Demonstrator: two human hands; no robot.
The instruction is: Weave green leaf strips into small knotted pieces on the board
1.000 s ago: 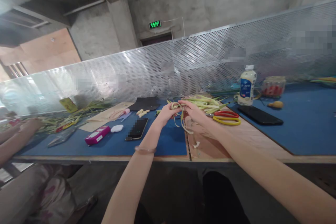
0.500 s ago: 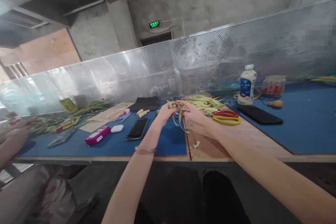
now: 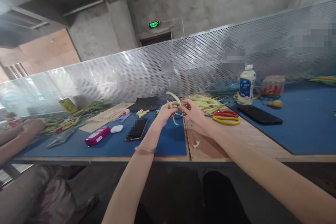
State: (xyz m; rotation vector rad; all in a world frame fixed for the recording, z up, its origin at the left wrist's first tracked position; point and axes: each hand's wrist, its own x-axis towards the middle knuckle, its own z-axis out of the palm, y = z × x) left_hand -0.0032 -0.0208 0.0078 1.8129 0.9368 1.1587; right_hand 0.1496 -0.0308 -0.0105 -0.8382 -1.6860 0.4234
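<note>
Left hand (image 3: 166,112), right hand (image 3: 193,111): grips pinched close, both holding curled pale leaf strip (image 3: 173,96) above table (image 3: 249,134). Step seemingly bending strip; next move calls for steady pinch, free end guided.

left arm (image 3: 136,171), right arm (image 3: 249,162) stretched forward, converging; left hand (image 3: 165,112), right hand (image 3: 193,112) close together, fingers (image 3: 188,102) bent.

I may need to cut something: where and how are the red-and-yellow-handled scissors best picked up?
I'd judge by the red and yellow handles, coming from the right: their loops point that way, while the blades run left toward the right hand.
</note>
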